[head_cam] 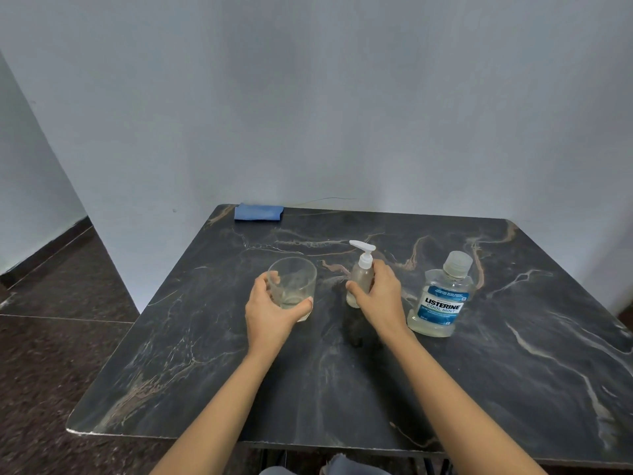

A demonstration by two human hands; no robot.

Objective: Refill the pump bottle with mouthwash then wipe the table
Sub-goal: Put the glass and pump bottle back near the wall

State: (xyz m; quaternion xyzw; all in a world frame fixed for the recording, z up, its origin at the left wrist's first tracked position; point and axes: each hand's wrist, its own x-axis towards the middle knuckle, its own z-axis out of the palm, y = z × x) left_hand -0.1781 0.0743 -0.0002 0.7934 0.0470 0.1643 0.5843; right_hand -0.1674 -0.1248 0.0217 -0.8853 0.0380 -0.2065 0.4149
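Reaching forward over the dark marbled surface (pixel 239 389), both bare forearms stretch from the near edge. The left hand (pixel 270 310) curls round a clear glass (pixel 293 286), thumb on its near side, a little pale liquid at the bottom. The right hand (pixel 380 296) grips the small pump bottle (pixel 361 272), which stands upright with its white pump head pointing left. Just right of it stands the mouthwash bottle (pixel 442 296), capped, blue-labelled, holding pale liquid low down. At the far edge, against the wall, lies a folded blue cloth (pixel 258 212).
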